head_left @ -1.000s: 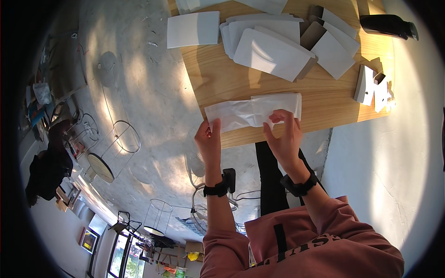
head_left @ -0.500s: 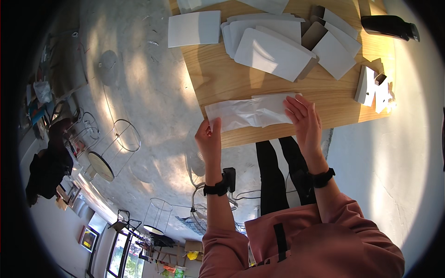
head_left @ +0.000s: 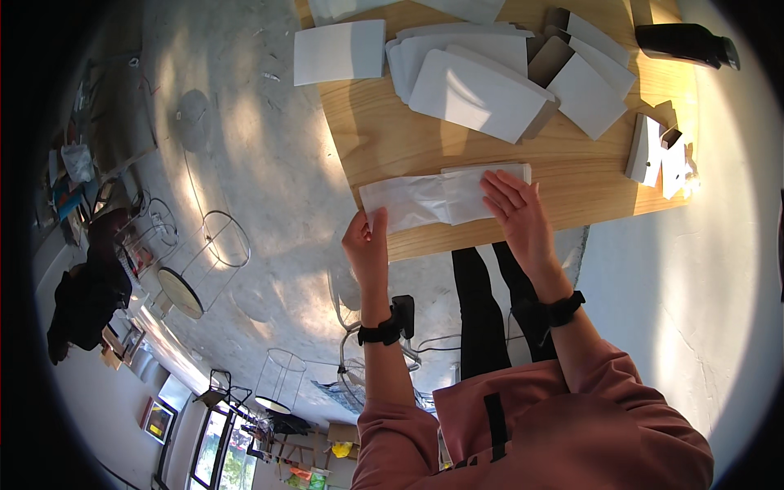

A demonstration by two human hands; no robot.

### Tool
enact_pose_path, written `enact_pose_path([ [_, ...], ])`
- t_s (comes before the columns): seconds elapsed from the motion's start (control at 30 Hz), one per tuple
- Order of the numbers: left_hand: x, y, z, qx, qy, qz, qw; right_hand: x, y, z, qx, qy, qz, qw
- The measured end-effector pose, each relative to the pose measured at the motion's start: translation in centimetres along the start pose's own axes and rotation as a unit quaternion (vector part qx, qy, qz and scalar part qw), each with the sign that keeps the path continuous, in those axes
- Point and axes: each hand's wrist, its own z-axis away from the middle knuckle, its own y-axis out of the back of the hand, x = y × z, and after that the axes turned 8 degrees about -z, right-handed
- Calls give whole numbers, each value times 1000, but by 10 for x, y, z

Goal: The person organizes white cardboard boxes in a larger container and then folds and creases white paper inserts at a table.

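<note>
A long strip of thin, translucent white wrapping (head_left: 408, 202) lies crosswise near the table's front edge. Its left part is creased. The right part looks flatter and more solid, and I cannot tell whether a card or flat box lies inside. My left hand (head_left: 364, 237) pinches the strip's left end between thumb and fingers, at the table's edge. Resting on the right part, my right hand (head_left: 518, 220) has its fingers stretched out and holds nothing.
Beyond the strip, white flat boxes (head_left: 482, 94) lie in an overlapping heap on the wooden table (head_left: 376, 139). A white box (head_left: 340, 52) sits at the far left, a black bottle (head_left: 682, 45) far right. Small white boxes (head_left: 645, 151) stand near the right edge. Wire stools (head_left: 180, 292) are on the floor.
My right hand has slid left along the strip, uncovering its right end. The creases there look smoother. My left hand stays at the left end.
</note>
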Motion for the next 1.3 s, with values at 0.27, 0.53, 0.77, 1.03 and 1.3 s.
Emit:
enact_pose_path([
  [0.27, -5, 5, -1, -14, 14, -13, 1000, 18, 8, 27, -181, -96, 420, 884],
  [0.53, -6, 5, -1, -20, 17, -14, 1000, 32, 3, 23, -178, -45, 421, 888],
  [0.77, -2, 1, 2, -8, 5, -2, 1000, 25, 6, 21, -193, -67, 434, 878],
  [1.03, 6, 2, 15, 15, -33, -57, 998, 25, 6, 17, -170, -51, 367, 913],
  [1.3, 59, -28, 51, 25, -222, -173, 959, -5, -31, 23, -132, -60, 299, 943],
])
